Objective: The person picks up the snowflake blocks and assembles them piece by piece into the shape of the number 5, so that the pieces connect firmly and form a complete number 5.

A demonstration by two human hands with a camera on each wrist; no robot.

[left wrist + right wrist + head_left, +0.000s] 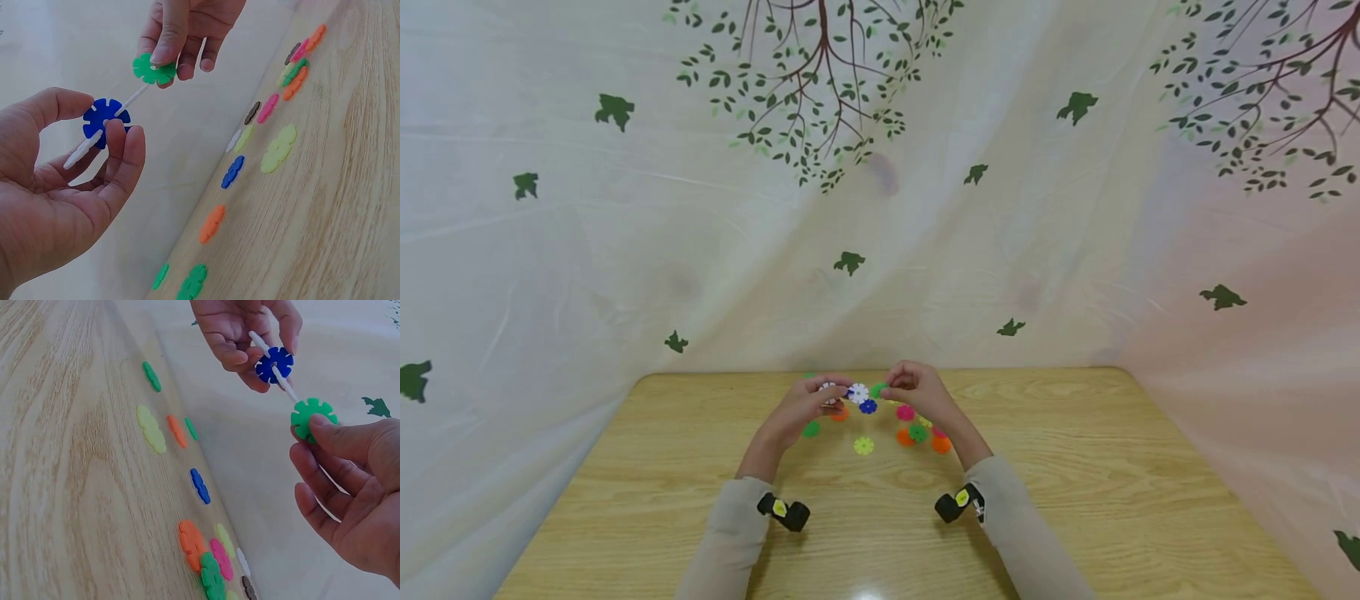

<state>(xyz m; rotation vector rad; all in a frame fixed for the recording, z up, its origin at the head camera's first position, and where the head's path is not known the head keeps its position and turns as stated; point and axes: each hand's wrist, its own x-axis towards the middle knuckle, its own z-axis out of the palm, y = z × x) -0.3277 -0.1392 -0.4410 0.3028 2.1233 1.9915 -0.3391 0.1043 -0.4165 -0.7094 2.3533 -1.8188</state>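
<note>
left hand (56,203) holds blue disc (101,113); right (370,503), green disc (303,415)

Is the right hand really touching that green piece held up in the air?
Touching. The right wrist view shows it: the right hand pinches the green piece, with the thumb lying over part of its face.

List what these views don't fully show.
Left wrist: held blue disc, partly covered by the left hand.
Right wrist: held green disc, partly covered by the right hand.
Right wrist: lowest yellow disc, cut off by bottom edge.
Head: left sleeve, cut off by bottom edge.
</note>
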